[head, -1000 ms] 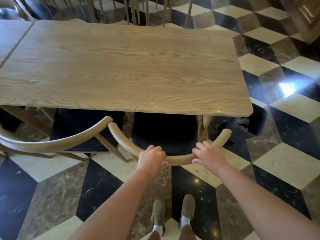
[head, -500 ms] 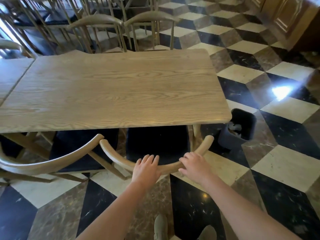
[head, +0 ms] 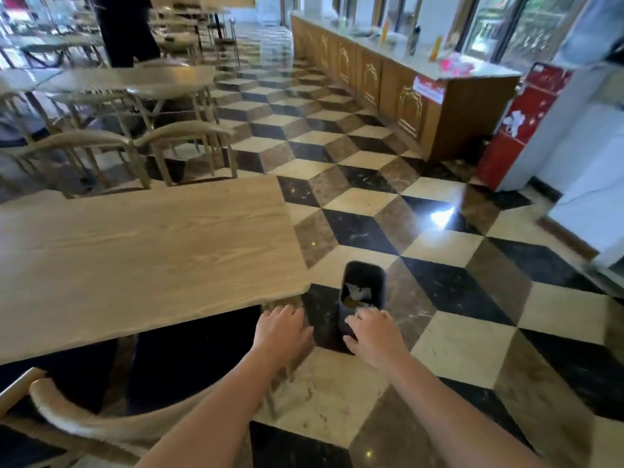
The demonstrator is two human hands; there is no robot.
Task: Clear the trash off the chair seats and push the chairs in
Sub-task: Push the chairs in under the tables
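Note:
A wooden chair with a curved back rail (head: 101, 430) and a dark seat (head: 189, 359) stands tucked under the light wooden table (head: 135, 251) at lower left. I see no trash on the visible part of the seat. My left hand (head: 282, 332) hovers with fingers spread over the right end of the chair rail, near the table's corner; whether it touches is unclear. My right hand (head: 371, 336) is also spread and empty, in front of the near edge of a small dark trash bin (head: 363, 270) on the floor. The bin holds crumpled white paper.
Two more wooden chairs (head: 182, 136) stand at the table's far side, with other tables (head: 135, 79) behind. A long wooden counter (head: 405, 86) and a red cabinet (head: 520, 130) line the right. A person (head: 128, 28) stands far back. Checkered floor (head: 456, 332) spreads to the right.
Both hands have let go of the chair's back rail and opened. The view has swung up and to the right, bringing the bin and room into sight.

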